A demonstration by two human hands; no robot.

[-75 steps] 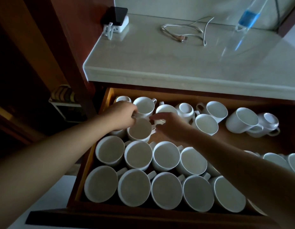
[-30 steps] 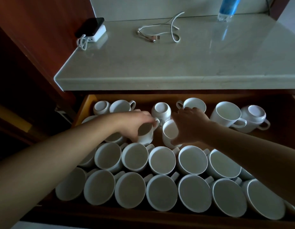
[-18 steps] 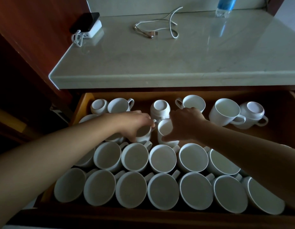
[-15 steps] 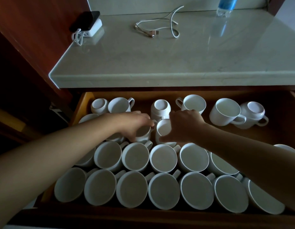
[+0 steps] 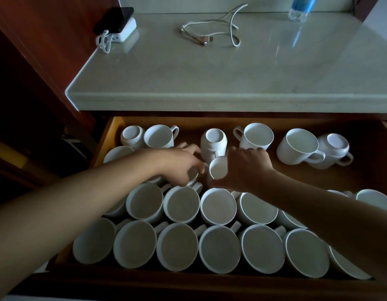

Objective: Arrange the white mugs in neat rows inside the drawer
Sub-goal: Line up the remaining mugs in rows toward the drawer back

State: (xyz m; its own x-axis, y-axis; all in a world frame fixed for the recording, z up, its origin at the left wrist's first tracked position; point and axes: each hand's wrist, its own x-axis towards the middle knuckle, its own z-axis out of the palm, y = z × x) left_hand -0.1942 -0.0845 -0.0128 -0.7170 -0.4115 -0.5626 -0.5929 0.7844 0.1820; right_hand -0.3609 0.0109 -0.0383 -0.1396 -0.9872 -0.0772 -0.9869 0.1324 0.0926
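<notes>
An open wooden drawer [image 5: 114, 131] holds many white mugs. Two tight rows of upright mugs fill the front, for example one [image 5: 218, 206] in the second row. My left hand [image 5: 180, 162] curls over a mug [image 5: 192, 173] at the left of the third row, mostly hiding it. My right hand [image 5: 246, 168] grips the neighbouring tilted mug [image 5: 217, 170] by its right side. Loose mugs stand behind: an upside-down one [image 5: 214, 142], an upright one [image 5: 256, 135], and a pair [image 5: 298, 146] at the back right.
A pale stone counter [image 5: 209, 68] overhangs the drawer's back. On it lie a phone on a white charger [image 5: 116, 25], a coiled white cable [image 5: 209, 33] and a blue-labelled bottle [image 5: 301, 7]. Dark wood panelling stands to the left. Bare drawer floor shows at the right [image 5: 318, 177].
Both hands moved from the back left corner to the third row's middle. The right hand took hold of a tilted mug and has drawn it towards the left hand's mug. The view shifted slightly.
</notes>
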